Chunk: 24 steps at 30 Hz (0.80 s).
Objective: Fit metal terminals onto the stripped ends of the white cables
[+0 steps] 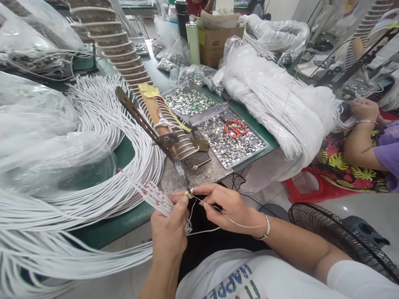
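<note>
My left hand [171, 228] is closed round a bundle of white cables [156, 197] with red-tipped ends. At its thumb and fingertip is a small yellow piece [188, 194], right under the tip of a soldering iron [181, 170]. The iron is fixed with a wooden handle [155, 110] and a metal bracket, its tip pointing down past the table edge. My right hand [224, 205] has its fingers pinched on a thin strand of wire [224, 212] that runs back toward the wrist; its forefinger reaches to the iron's tip. The tiny part at the tip is too small to make out.
A tray of small metal parts [218, 145] with red-handled scissors [236, 128] lies beyond the iron. Beside it are green and silver pieces [190, 99]. White cable coils [137, 166] cover the left; bagged cables [274, 91] lie right. A co-worker's hand [364, 110] and a fan [327, 236] are at right.
</note>
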{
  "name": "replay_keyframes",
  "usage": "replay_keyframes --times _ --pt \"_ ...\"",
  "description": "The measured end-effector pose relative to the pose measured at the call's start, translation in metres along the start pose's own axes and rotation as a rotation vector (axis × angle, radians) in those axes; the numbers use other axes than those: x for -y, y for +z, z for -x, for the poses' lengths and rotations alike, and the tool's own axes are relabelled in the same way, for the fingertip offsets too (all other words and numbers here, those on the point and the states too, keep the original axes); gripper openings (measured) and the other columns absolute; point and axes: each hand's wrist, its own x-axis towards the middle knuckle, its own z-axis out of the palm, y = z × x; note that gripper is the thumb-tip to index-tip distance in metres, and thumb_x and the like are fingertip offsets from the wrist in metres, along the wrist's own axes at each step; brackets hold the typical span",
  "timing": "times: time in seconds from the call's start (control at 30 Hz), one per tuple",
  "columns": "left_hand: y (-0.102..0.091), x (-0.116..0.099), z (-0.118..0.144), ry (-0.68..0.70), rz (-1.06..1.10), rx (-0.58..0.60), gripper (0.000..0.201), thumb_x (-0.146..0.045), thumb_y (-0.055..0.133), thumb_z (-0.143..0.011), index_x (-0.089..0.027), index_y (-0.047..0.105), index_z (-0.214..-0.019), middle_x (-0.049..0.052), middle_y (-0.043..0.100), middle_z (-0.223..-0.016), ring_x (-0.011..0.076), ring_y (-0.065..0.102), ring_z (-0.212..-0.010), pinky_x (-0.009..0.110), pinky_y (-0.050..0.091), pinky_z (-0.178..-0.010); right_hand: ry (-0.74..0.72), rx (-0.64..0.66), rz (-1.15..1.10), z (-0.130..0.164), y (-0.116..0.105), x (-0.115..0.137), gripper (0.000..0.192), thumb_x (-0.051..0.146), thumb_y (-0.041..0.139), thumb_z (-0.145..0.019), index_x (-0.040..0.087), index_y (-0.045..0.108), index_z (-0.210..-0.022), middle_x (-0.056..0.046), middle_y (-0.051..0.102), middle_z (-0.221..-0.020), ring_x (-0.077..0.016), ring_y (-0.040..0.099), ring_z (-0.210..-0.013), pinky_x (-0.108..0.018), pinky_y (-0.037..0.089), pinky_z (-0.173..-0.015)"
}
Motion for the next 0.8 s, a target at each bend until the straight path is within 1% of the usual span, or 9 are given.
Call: replay_keyframes --times 0.1,0.23,0.37,0.47,0.57,0.63,0.67,0.73,0.8 --pt "-0.005 0.008 0.001 -0.031 -0.033 -0.012 0.020 -0.023 0.077 -0.067 -0.013 0.060 -0.065 -0.001 0.062 -0.064 0.0038 0.035 -0.040 0.020 0.026 -0.039 0.024 0.018 -0.003 0.006 0.000 -0.001 0.012 0.007 0.051 -0.086 0.018 0.052 -0.083 -0.015 0.068 -0.111 -0.0176 0.064 -0.110 -0.030 0.055 -0.090" --pt "-0.013 0.015 0.006 -0.058 -0.063 -0.002 0.020 -0.025 0.077 -0.068 -0.013 0.062 -0.066 0.001 0.064 -0.071 0.0040 0.038 -0.043 0.020 0.027 -0.040 0.077 0.014 -0.038 0.011 0.000 -0.001 0.010 0.010 0.052 -0.087 0.017 0.052 -0.081 -0.013 0.068 -0.106 -0.0167 0.065 -0.101 -0.028 0.054 -0.083" --pt "-0.019 0.021 0.017 -0.104 -0.109 0.028 0.023 -0.032 0.078 -0.069 -0.013 0.065 -0.071 -0.004 0.053 -0.054 0.0043 0.034 -0.042 0.020 0.026 -0.041 0.228 0.006 -0.048 0.012 0.005 -0.005 0.013 0.021 0.055 -0.091 0.017 0.051 -0.079 -0.007 0.067 -0.094 -0.0117 0.061 -0.077 -0.023 0.049 -0.067" --pt "-0.027 0.028 0.026 -0.160 -0.181 0.096 0.026 -0.036 0.077 -0.071 -0.012 0.069 -0.079 -0.006 0.044 -0.042 0.0056 0.034 -0.041 0.019 0.028 -0.043 0.258 0.019 -0.040 0.014 0.010 -0.008 0.017 0.023 0.054 -0.092 0.017 0.051 -0.077 -0.004 0.064 -0.085 -0.0110 0.057 -0.073 -0.022 0.045 -0.064" --pt "-0.040 0.031 0.030 -0.251 -0.106 0.078 0.027 -0.038 0.076 -0.072 -0.012 0.070 -0.078 0.003 0.065 -0.062 0.0127 0.058 -0.058 0.024 0.047 -0.058 0.219 0.035 0.038 0.019 0.005 -0.009 0.018 0.020 0.051 -0.092 0.018 0.047 -0.075 -0.003 0.060 -0.081 -0.0109 0.054 -0.071 -0.022 0.043 -0.063" --pt "-0.051 0.029 0.031 -0.301 0.020 -0.021 0.029 -0.040 0.077 -0.069 -0.013 0.068 -0.070 0.008 0.072 -0.081 0.0195 0.067 -0.075 0.032 0.053 -0.073 0.217 0.153 0.178 0.025 -0.006 -0.010 0.017 0.016 0.049 -0.091 0.018 0.045 -0.074 -0.002 0.056 -0.077 -0.0111 0.051 -0.066 -0.023 0.040 -0.060" --pt "-0.056 0.027 0.031 -0.313 0.068 -0.057 0.030 -0.041 0.077 -0.069 -0.013 0.066 -0.068 0.007 0.072 -0.078 0.0187 0.067 -0.071 0.033 0.054 -0.071 0.223 0.245 0.271 0.027 -0.012 -0.010 0.016 0.014 0.049 -0.090 0.019 0.045 -0.075 -0.001 0.054 -0.075 -0.0114 0.049 -0.063 -0.023 0.038 -0.059" --pt "-0.064 0.022 0.033 -0.321 0.098 -0.066 0.027 -0.039 0.076 -0.071 -0.014 0.065 -0.073 0.001 0.064 -0.058 0.0097 0.053 -0.046 0.024 0.047 -0.053 0.235 0.438 0.456 0.032 -0.024 -0.011 0.016 0.012 0.050 -0.089 0.019 0.046 -0.075 0.000 0.051 -0.071 -0.0125 0.046 -0.058 -0.025 0.035 -0.056" --pt "-0.068 0.021 0.038 -0.324 0.075 -0.016 0.025 -0.034 0.077 -0.072 -0.016 0.063 -0.081 -0.005 0.055 -0.049 0.0032 0.031 -0.035 0.018 0.032 -0.041 0.262 0.534 0.538 0.033 -0.029 -0.011 0.012 0.010 0.048 -0.090 0.018 0.050 -0.080 0.000 0.052 -0.068 -0.0139 0.047 -0.055 -0.027 0.034 -0.054"
